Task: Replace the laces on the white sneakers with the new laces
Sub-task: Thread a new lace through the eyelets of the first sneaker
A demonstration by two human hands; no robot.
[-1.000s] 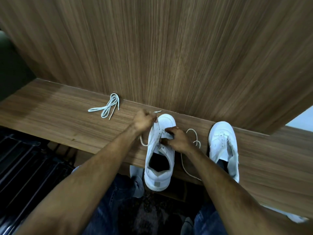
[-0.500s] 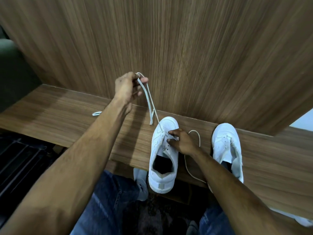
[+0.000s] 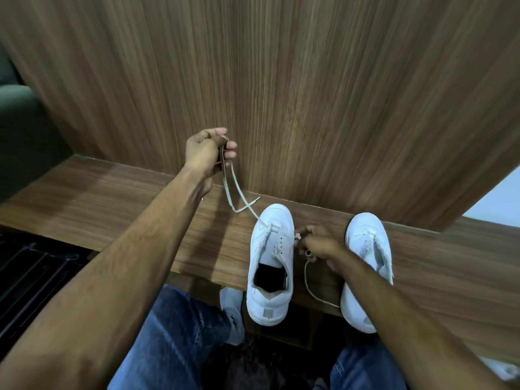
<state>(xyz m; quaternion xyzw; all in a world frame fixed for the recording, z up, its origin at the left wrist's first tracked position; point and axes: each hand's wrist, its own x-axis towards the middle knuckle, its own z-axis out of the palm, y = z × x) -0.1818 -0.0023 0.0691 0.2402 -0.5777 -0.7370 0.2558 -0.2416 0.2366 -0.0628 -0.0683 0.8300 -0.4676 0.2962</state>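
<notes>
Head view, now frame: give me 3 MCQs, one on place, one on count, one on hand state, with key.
1. Where does the left sneaker stand?
A. on the wooden ledge
B. on the person's lap
C. on the dark floor

2. How many white sneakers are on the ledge?
A. one
B. two
C. three

3. What is the left hand doing?
A. lying flat on the ledge
B. holding the lace raised above the ledge
C. gripping the sneaker's heel

Key: 1 A, its sole sits on the wood, heel past the near edge. 2 B, the right sneaker stands beside it. 3 B, the lace runs from its fingers down to the eyelets.
</notes>
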